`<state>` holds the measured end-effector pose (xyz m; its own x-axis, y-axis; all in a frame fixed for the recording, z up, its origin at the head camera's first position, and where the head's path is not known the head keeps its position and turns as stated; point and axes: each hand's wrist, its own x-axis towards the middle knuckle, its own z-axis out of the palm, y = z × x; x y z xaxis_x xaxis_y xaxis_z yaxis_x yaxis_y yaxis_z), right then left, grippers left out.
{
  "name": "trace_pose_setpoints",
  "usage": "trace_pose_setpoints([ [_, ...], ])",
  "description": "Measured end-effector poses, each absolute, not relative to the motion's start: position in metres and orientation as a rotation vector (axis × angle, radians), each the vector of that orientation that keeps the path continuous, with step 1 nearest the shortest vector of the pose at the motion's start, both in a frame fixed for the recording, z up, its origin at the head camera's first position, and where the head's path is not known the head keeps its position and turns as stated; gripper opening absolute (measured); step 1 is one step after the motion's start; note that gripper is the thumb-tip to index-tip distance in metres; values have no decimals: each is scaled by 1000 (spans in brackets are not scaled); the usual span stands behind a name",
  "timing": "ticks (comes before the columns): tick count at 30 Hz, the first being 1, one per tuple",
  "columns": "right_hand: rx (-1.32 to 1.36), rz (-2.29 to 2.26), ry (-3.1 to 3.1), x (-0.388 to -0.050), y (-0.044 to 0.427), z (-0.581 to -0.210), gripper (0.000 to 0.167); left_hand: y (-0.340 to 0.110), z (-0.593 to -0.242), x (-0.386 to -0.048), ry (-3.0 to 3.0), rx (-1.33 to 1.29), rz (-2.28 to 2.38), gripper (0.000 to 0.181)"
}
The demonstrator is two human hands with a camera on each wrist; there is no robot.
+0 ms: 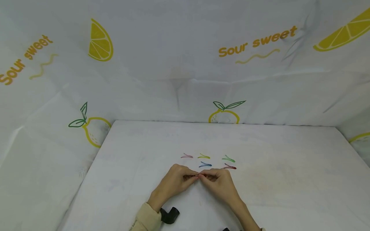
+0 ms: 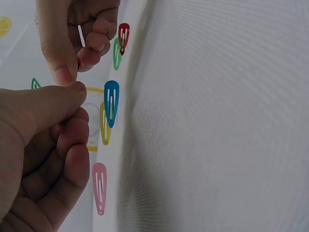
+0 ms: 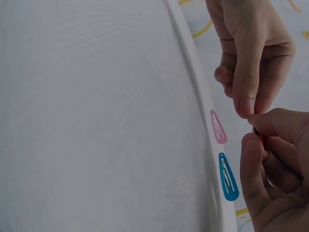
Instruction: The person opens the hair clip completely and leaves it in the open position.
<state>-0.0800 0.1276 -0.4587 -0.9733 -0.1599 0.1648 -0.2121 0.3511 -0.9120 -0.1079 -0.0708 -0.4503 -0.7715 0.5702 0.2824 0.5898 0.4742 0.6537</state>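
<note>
Close together over the table, my left hand (image 1: 174, 181) and right hand (image 1: 221, 184) pinch a small red hair clip (image 3: 262, 140) between thumbs and fingers. Most of it is hidden by the fingertips, which meet there. Just beyond the hands lie more snap hair clips: a blue clip (image 1: 205, 165) and a dark red clip (image 1: 230, 167) in the nearer row. Behind them are a pink clip (image 1: 187, 156), a yellow clip (image 1: 204, 157) and a green clip (image 1: 228, 159). In the head view, these clips show a forked, bent-open shape.
The white table (image 1: 138, 150) reaches back to a pale sheet (image 1: 162, 93) printed with lemons and lettering, which also hangs at the sides. A black device (image 1: 170, 215) sits at my left wrist, beside the beige sleeve (image 1: 145, 218).
</note>
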Motion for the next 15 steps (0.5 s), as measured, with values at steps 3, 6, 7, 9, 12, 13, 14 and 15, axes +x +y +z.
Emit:
trace_pose_setpoints([
  [3, 353, 1717, -2546, -80, 127, -459, 5, -71, -451, -108, -2676, -1046, -1203, 13],
  [6, 342, 1704, -2557, -80, 126, -458, 5, -71, -451, -108, -2678, -1037, -1194, 13],
  [7, 337, 1697, -2563, -80, 126, -458, 5, -71, -450, -107, -2677, -1034, -1190, 13],
  [9, 320, 1676, -2576, -80, 125, -457, 5, -71, -451, -107, -2672, -1035, -1184, 13],
  [12, 289, 1652, -2599, -80, 124, -456, 6, -70, -451, -107, -2666, -1039, -1169, 13],
  [13, 280, 1647, -2602, -79, 124, -455, 7, -70, -451, -106, -2666, -1038, -1164, 13],
  [14, 273, 1644, -2606, -79, 124, -455, 7, -69, -451, -106, -2667, -1038, -1159, 13],
  [15, 267, 1645, -2607, -79, 124, -455, 7, -69, -450, -106, -2669, -1037, -1150, 13],
])
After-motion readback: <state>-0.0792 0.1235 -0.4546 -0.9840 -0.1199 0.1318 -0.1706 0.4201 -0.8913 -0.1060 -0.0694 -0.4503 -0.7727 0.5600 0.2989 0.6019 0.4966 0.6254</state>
